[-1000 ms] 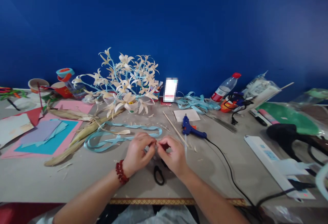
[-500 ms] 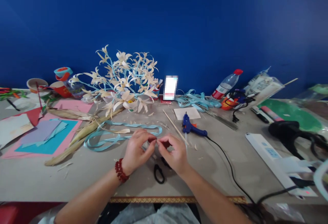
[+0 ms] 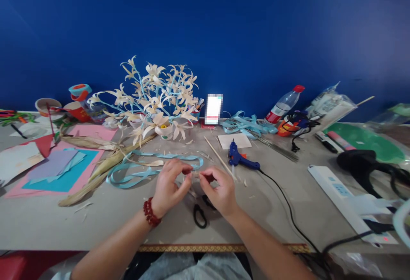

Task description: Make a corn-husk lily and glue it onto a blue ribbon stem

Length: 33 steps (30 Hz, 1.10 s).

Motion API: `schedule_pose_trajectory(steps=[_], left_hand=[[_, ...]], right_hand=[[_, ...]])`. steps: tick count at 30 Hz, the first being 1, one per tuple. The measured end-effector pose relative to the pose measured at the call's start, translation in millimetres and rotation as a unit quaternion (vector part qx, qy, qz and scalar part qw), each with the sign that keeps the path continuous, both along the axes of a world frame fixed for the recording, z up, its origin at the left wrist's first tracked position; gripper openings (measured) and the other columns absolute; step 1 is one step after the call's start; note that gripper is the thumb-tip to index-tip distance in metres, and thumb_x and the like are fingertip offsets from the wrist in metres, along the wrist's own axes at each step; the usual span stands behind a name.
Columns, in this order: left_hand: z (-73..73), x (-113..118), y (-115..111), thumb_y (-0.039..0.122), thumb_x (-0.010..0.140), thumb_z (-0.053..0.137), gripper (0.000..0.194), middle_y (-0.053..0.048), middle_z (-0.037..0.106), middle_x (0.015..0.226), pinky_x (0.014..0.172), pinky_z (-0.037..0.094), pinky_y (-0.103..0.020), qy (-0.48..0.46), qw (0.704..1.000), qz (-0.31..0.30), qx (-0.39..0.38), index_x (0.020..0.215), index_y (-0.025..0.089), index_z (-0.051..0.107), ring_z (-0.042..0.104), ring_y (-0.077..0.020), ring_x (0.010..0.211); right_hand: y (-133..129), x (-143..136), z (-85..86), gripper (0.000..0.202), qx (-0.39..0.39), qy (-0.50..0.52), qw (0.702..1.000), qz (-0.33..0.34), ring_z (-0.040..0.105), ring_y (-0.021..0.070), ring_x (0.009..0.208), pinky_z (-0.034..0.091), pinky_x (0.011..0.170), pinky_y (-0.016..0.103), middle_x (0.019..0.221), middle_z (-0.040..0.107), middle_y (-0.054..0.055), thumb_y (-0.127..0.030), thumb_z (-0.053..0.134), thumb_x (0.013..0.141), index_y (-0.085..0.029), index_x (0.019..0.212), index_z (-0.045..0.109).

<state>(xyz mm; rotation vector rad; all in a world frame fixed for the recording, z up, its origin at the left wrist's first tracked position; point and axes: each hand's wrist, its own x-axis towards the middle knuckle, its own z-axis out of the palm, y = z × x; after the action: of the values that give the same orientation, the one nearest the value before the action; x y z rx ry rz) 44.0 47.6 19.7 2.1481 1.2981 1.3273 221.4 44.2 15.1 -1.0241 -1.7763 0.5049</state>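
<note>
Risk, largest first: the small pale piece [image 3: 193,173] pinched over the table [image 3: 48,224] is likely dropped if the pull gets uneven; the black scissors [image 3: 200,216] lie right under the wrists, so a snag is possible. Left hand [image 3: 168,188] and right hand [image 3: 218,190] are each pinched shut on the piece's ends. Versus 0.5 s ago: fingertips are drawn slightly further apart.
</note>
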Motion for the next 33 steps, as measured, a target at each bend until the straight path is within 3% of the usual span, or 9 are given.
schedule_pose_trajectory(steps=[5,12,16,18,21,27,30,33], left_hand=[[-0.8,10.4,-0.6,0.012,0.081,0.057,0.011,-0.001,0.068,0.074,0.096,0.045,-0.043,0.009,1.0,-0.019,-0.006,0.079,0.023,0.061,0.063,-0.0203,0.08],[-0.9,1.5,1.9,0.013,0.081,0.055,0.011,-0.002,0.063,0.072,0.082,0.047,-0.038,0.005,0.999,0.049,-0.019,0.075,0.021,0.058,0.059,-0.0204,0.075],[1.6,2.8,-1.5,0.019,0.087,0.052,0.011,-0.005,0.067,0.085,0.078,0.048,-0.035,-0.026,0.998,-0.015,-0.062,0.092,0.02,0.062,0.061,-0.021,0.082],[1.7,7.5,-3.2,0.018,0.085,0.055,0.007,-0.004,0.067,0.083,0.081,0.047,-0.036,-0.015,0.997,-0.029,-0.066,0.086,0.021,0.061,0.062,-0.0216,0.084],[0.1,13.2,-4.0,0.015,0.083,0.055,0.011,-0.002,0.065,0.075,0.079,0.047,-0.034,-0.012,0.998,-0.011,-0.068,0.075,0.021,0.058,0.061,-0.0205,0.08],[-6.0,6.2,1.4,0.015,0.083,0.053,0.012,0.0,0.062,0.07,0.068,0.045,-0.029,-0.022,0.995,0.04,-0.085,0.072,0.021,0.056,0.059,-0.0174,0.069],[-7.9,3.8,1.8,0.017,0.084,0.053,0.012,0.001,0.062,0.068,0.064,0.045,-0.028,-0.03,0.994,0.06,-0.083,0.073,0.021,0.057,0.058,-0.0167,0.066],[-7.2,8.1,-1.9,0.016,0.083,0.054,0.009,-0.001,0.064,0.074,0.069,0.046,-0.029,-0.021,0.997,0.039,-0.057,0.076,0.021,0.057,0.059,-0.0175,0.072]], right_hand=[[-0.1,-1.9,-2.0,0.009,0.015,-0.037,0.999,0.0,0.059,0.0154,0.061,0.047,0.061,0.027,0.07,0.064,0.001,-0.018,0.056,0.087,-0.022,0.08,0.059],[-2.0,-0.6,-0.8,0.012,0.041,-0.021,0.999,-0.015,0.058,0.0149,0.06,0.045,0.06,0.027,0.068,0.062,0.0,-0.016,0.056,0.087,-0.022,0.077,0.057],[-1.3,-0.7,-3.0,0.009,0.024,-0.019,0.999,-0.009,0.059,0.015,0.061,0.047,0.061,0.027,0.07,0.063,0.001,-0.018,0.057,0.088,-0.022,0.08,0.059],[-0.7,-1.5,-5.1,0.008,0.016,-0.026,1.0,-0.002,0.059,0.0156,0.063,0.048,0.062,0.028,0.072,0.065,0.002,-0.018,0.057,0.088,-0.022,0.081,0.059],[-0.7,-2.6,-6.5,0.008,0.02,-0.029,0.999,-0.002,0.06,0.0159,0.063,0.048,0.063,0.028,0.073,0.065,0.002,-0.018,0.056,0.088,-0.022,0.081,0.059],[-1.2,-0.4,-1.8,0.01,0.056,-0.005,0.998,-0.024,0.06,0.0162,0.063,0.049,0.061,0.028,0.07,0.065,0.002,-0.018,0.056,0.087,-0.022,0.08,0.06],[1.1,0.4,-1.2,0.007,0.03,0.018,0.999,-0.035,0.06,0.0156,0.063,0.05,0.062,0.028,0.075,0.066,0.003,-0.018,0.056,0.088,-0.022,0.084,0.061],[3.1,-0.3,-1.8,0.012,-0.013,-0.005,1.0,0.013,0.061,0.0157,0.066,0.052,0.064,0.028,0.085,0.066,0.004,-0.02,0.057,0.087,-0.022,0.098,0.061]])
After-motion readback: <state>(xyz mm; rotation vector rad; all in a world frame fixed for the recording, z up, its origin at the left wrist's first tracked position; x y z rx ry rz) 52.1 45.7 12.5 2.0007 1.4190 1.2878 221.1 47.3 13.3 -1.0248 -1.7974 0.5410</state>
